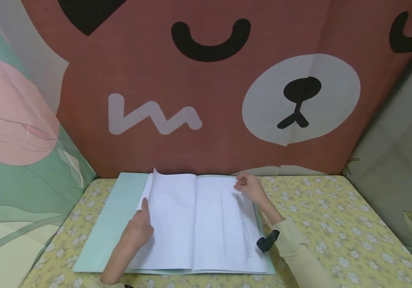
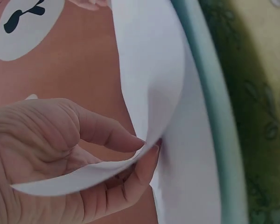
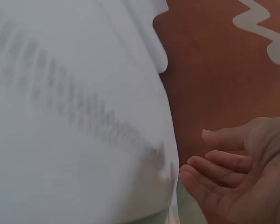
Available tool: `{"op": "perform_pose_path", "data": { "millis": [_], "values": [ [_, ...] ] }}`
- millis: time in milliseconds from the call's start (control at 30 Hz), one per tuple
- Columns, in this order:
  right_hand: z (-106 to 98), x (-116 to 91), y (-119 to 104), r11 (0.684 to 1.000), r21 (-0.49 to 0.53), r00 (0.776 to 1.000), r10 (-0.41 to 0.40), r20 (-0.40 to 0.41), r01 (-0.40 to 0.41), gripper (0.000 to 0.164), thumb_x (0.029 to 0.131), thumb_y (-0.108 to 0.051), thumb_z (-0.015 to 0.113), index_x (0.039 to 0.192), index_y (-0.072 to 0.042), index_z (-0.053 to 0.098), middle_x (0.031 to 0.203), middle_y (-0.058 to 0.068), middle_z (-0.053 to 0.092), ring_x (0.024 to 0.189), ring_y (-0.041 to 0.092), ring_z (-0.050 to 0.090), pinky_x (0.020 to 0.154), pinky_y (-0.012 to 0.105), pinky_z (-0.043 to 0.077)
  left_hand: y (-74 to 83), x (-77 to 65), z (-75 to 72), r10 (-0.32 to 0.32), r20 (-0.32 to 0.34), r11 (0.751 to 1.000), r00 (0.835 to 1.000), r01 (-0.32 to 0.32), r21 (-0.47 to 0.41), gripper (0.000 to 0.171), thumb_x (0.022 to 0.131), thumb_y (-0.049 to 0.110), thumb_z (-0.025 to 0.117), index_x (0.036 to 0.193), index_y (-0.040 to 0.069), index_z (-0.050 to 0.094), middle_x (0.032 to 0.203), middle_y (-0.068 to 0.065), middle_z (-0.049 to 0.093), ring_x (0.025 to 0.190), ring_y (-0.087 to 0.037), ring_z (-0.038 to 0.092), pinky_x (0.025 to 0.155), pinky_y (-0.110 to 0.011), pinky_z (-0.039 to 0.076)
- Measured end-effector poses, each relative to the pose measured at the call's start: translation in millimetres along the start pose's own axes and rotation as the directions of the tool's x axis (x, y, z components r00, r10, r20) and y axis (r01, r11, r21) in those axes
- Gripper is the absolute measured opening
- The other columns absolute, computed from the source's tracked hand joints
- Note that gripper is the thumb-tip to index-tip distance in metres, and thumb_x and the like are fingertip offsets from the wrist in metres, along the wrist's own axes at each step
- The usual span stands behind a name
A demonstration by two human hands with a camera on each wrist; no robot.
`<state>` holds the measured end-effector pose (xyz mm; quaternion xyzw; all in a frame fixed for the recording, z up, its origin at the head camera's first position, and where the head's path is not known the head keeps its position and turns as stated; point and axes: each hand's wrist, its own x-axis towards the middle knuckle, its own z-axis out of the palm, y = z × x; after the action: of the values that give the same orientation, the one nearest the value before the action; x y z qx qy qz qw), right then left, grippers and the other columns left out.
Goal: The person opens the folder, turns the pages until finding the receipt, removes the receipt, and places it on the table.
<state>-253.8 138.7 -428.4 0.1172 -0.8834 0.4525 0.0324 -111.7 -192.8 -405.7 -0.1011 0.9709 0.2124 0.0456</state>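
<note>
A pale green folder (image 1: 123, 200) lies spread on the table, with white pages inside. My left hand (image 1: 138, 232) is at the outer edge of the blank left page (image 1: 173, 220). In the left wrist view its thumb and fingers pinch a curling white sheet (image 2: 163, 79). Over the upper right corner of the right page (image 1: 209, 224), which bears narrow columns of small print, is my right hand (image 1: 251, 188). Its fingers are loosely bent beside the page edge in the right wrist view, and nothing shows between thumb and fingers. The print is too small to read.
A yellow flowered cloth (image 1: 317, 224) covers the table. Behind it hangs a brown curtain (image 1: 220, 88) with a bear's face, close to the table's far edge. Patterned fabric (image 1: 18, 192) closes off the left side, and pale fabric (image 1: 400, 140) the right.
</note>
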Motion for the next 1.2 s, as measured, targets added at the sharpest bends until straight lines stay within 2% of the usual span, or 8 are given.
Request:
{"op": "perform_pose_path", "data": {
  "millis": [333, 433, 600, 733, 800, 867, 967, 1200],
  "values": [
    [-7, -7, 24, 0.988, -0.157, 0.997, 0.006, 0.076, 0.006, 0.050, 0.091, 0.001, 0.074, 0.136, 0.012, 0.053, 0.132, 0.031, 0.062, 0.126, 0.047, 0.058, 0.103, 0.054, 0.050, -4.2, 1.8, 6.7, -0.045, 0.023, 0.998, 0.999, 0.044, 0.037, 0.079, 0.093, -0.007, 0.059, 0.158, -0.014, 0.015, 0.129, -0.044, 0.043, 0.064, -0.029, 0.053, 0.054, -0.035, 0.045],
    [-9, -8, 28, 0.985, -0.173, 0.994, 0.002, 0.109, 0.017, 0.057, 0.092, -0.001, 0.075, 0.141, 0.011, 0.049, 0.139, 0.031, 0.058, 0.131, 0.047, 0.055, 0.106, 0.055, 0.048, -4.6, 2.9, 8.6, -0.020, -0.006, 0.997, 1.000, 0.021, 0.071, 0.074, 0.091, -0.007, 0.061, 0.156, -0.013, 0.025, 0.128, -0.043, 0.038, 0.075, -0.034, 0.055, 0.056, -0.038, 0.049],
    [-11, -10, 35, 0.978, -0.205, 0.987, 0.002, 0.161, 0.032, 0.068, 0.093, -0.004, 0.076, 0.149, 0.010, 0.042, 0.149, 0.031, 0.049, 0.138, 0.047, 0.048, 0.111, 0.055, 0.044, -7.3, 6.5, 15.3, 0.137, -0.096, 0.969, 0.986, -0.114, 0.218, 0.066, 0.087, -0.006, 0.070, 0.147, -0.012, 0.043, 0.143, -0.041, 0.031, 0.117, -0.053, 0.049, 0.085, -0.058, 0.054],
    [-11, -11, 39, 0.972, -0.232, 0.979, 0.015, 0.202, 0.032, 0.073, 0.095, -0.007, 0.075, 0.154, 0.012, 0.035, 0.155, 0.031, 0.042, 0.145, 0.047, 0.038, 0.117, 0.057, 0.035, -9.8, 9.5, 22.8, 0.335, -0.108, 0.898, 0.936, -0.282, 0.338, 0.063, 0.088, -0.007, 0.072, 0.147, -0.004, 0.050, 0.161, -0.032, 0.028, 0.139, -0.056, 0.038, 0.101, -0.068, 0.046],
    [-10, -12, 41, 0.972, -0.234, 0.976, 0.026, 0.217, 0.027, 0.074, 0.096, -0.008, 0.074, 0.155, 0.012, 0.034, 0.157, 0.031, 0.039, 0.148, 0.048, 0.033, 0.119, 0.058, 0.031, -9.8, 11.0, 25.7, 0.412, -0.078, 0.863, 0.908, -0.361, 0.353, 0.063, 0.089, -0.011, 0.068, 0.149, -0.001, 0.051, 0.164, -0.026, 0.028, 0.143, -0.055, 0.035, 0.104, -0.071, 0.043],
    [-9, -13, 43, 0.973, -0.232, 0.973, 0.043, 0.229, 0.011, 0.074, 0.097, -0.010, 0.073, 0.156, 0.011, 0.033, 0.159, 0.030, 0.038, 0.149, 0.047, 0.031, 0.120, 0.058, 0.030, -8.6, 12.0, 27.8, 0.445, -0.021, 0.849, 0.895, -0.415, 0.326, 0.065, 0.089, -0.015, 0.064, 0.150, 0.000, 0.050, 0.166, -0.021, 0.030, 0.146, -0.053, 0.033, 0.106, -0.072, 0.039],
    [-9, -13, 43, 0.975, -0.224, 0.973, 0.048, 0.227, 0.004, 0.072, 0.098, -0.010, 0.072, 0.156, 0.010, 0.033, 0.159, 0.029, 0.039, 0.149, 0.046, 0.031, 0.120, 0.058, 0.030, -4.1, 14.5, 29.4, 0.433, 0.062, 0.860, 0.899, -0.432, 0.270, 0.066, 0.089, -0.018, 0.060, 0.151, 0.001, 0.050, 0.165, -0.017, 0.036, 0.147, -0.050, 0.034, 0.107, -0.073, 0.037],
    [-11, -13, 43, 0.977, -0.213, 0.977, 0.022, 0.214, 0.025, 0.068, 0.098, -0.008, 0.070, 0.154, 0.012, 0.036, 0.156, 0.029, 0.042, 0.146, 0.046, 0.036, 0.119, 0.057, 0.033, 13.6, 20.1, 33.5, 0.286, 0.126, 0.931, 0.950, -0.306, 0.197, 0.050, 0.099, 0.000, 0.059, 0.149, -0.001, 0.053, 0.158, -0.020, 0.045, 0.146, -0.051, 0.034, 0.108, -0.075, 0.035]
  ]
}}
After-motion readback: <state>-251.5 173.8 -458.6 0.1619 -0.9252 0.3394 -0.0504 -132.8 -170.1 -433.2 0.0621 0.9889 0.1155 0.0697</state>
